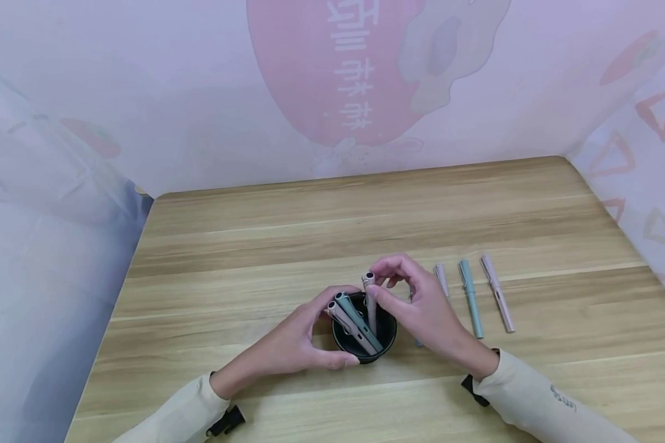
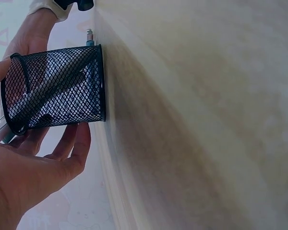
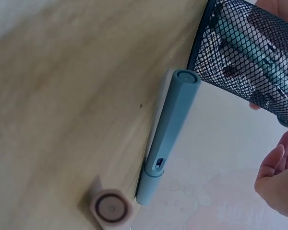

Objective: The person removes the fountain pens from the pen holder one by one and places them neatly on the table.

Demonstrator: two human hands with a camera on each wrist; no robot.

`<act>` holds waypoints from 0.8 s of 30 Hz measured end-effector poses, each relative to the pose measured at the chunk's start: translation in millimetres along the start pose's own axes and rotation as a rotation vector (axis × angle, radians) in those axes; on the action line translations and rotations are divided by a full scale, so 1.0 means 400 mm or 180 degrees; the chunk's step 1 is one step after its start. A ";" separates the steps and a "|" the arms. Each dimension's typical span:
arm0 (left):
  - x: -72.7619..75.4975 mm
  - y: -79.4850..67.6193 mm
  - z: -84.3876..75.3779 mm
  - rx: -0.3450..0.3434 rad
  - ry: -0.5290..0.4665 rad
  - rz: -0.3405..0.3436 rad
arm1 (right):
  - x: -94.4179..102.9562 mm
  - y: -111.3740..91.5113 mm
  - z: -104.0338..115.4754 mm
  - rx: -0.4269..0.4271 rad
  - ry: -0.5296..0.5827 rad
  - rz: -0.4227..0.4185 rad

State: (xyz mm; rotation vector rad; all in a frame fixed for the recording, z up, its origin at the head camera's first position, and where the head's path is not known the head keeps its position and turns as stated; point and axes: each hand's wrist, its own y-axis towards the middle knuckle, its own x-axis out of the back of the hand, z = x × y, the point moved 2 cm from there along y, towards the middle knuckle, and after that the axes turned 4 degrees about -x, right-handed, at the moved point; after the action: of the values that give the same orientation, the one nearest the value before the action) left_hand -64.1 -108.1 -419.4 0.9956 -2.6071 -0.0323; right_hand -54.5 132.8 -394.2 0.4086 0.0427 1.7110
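Observation:
A black mesh pen cup stands on the table, and my left hand holds it around the side, thumb at the near rim and fingers at the far left. Two pens lean inside it, a pinkish one and a teal one. With thumb and fingertips, my right hand pinches the top of a beige-pink pen, whose lower part is down inside the cup. The left wrist view shows the mesh wall with pens behind it.
Right of the cup, a teal pen and a lilac pen lie on the wooden table. Another lilac pen is partly hidden by my right hand. Close beside the cup lies a teal pen. Printed cloth hangs behind.

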 end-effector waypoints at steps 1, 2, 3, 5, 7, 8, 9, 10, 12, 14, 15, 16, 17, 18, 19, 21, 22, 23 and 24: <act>0.000 0.000 0.000 0.0020 0.0000 0.0005 | 0.002 -0.001 0.000 -0.0034 0.0008 0.0000; 0.000 0.000 0.000 0.0038 -0.0004 0.0011 | 0.004 -0.001 0.000 -0.0065 0.0016 -0.0002; 0.000 0.000 0.000 0.0059 -0.0002 0.0014 | 0.005 -0.001 0.000 -0.0096 0.0027 -0.0002; 0.000 0.000 0.000 0.0085 -0.0019 0.0018 | 0.010 0.001 0.000 -0.0157 0.0064 -0.0003; 0.000 0.000 -0.001 0.0089 -0.0018 0.0017 | 0.015 0.002 0.002 -0.0216 0.0075 -0.0010; 0.000 0.000 -0.001 0.0090 -0.0019 0.0014 | 0.017 0.004 0.004 -0.0226 0.0088 -0.0018; 0.000 0.000 -0.001 0.0097 -0.0019 0.0008 | 0.020 0.006 0.006 -0.0231 0.0106 -0.0024; 0.000 0.000 -0.001 0.0102 -0.0020 0.0006 | 0.022 0.007 0.008 -0.0230 0.0122 -0.0030; 0.000 -0.001 0.001 0.0119 -0.0019 0.0000 | 0.027 0.009 0.012 -0.0218 0.0141 -0.0047; 0.000 -0.002 0.003 0.0147 -0.0010 -0.0009 | 0.029 0.010 0.016 -0.0194 0.0137 -0.0066; 0.000 -0.003 0.004 0.0158 0.0001 -0.0010 | 0.030 0.011 0.017 -0.0181 0.0106 -0.0076; 0.000 -0.003 0.005 0.0163 0.0006 -0.0010 | 0.031 0.010 0.018 -0.0171 0.0067 -0.0087; 0.000 -0.004 0.006 0.0161 0.0011 -0.0013 | 0.032 0.010 0.018 -0.0158 0.0027 -0.0098; 0.000 -0.003 0.006 0.0155 0.0021 -0.0014 | 0.033 0.009 0.018 -0.0141 -0.0021 -0.0112; 0.000 -0.003 0.007 0.0147 0.0026 -0.0015 | 0.033 0.008 0.018 -0.0117 -0.0074 -0.0126; -0.001 -0.003 0.007 0.0125 0.0032 -0.0012 | 0.035 0.007 0.017 -0.0052 -0.0148 -0.0161; -0.001 -0.002 0.007 0.0112 0.0032 -0.0015 | 0.036 0.006 0.016 -0.0018 -0.0161 -0.0180; -0.002 -0.002 0.007 0.0096 0.0032 -0.0015 | 0.037 0.006 0.016 0.0027 -0.0163 -0.0199; -0.002 -0.001 0.007 0.0086 0.0032 -0.0015 | 0.038 0.005 0.017 0.0075 -0.0166 -0.0223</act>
State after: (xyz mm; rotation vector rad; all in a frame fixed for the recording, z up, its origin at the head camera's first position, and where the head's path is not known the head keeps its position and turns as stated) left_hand -64.2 -108.3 -422.5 1.0085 -2.6027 0.0066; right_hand -56.5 145.6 -383.7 0.4641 0.0389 1.6314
